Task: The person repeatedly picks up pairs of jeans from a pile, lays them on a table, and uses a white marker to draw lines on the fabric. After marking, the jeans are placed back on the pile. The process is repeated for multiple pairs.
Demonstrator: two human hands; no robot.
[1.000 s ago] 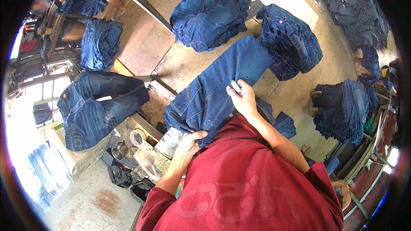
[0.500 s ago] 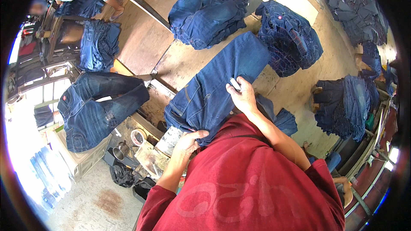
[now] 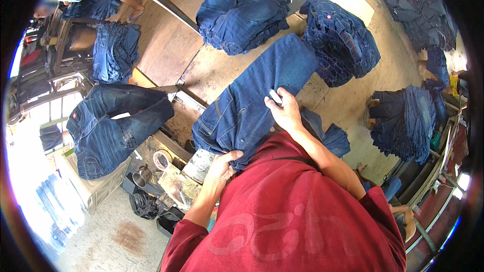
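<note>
A pair of dark blue jeans (image 3: 247,98) lies folded in front of me, slanting from lower left to upper right. My left hand (image 3: 222,167) grips the near waist end, thumb on top and the other fingers mostly hidden beneath. Over the upper part of the jeans is my right hand (image 3: 285,111), closed around a short white stick (image 3: 275,96) that looks like chalk. The stick's end points up and left, just above the cloth; whether it touches cannot be made out.
Beyond the jeans are two denim heaps (image 3: 242,12), (image 3: 340,40). Another pair of jeans (image 3: 108,131) drapes at left, near a tape roll (image 3: 162,160) and a metal cup (image 3: 142,175). More denim (image 3: 403,123) hangs at right. Other people show at the edges.
The whole picture has shifted slightly. Both hands keep nearly the same places on the jeans, and the white stick stays in my right hand.
</note>
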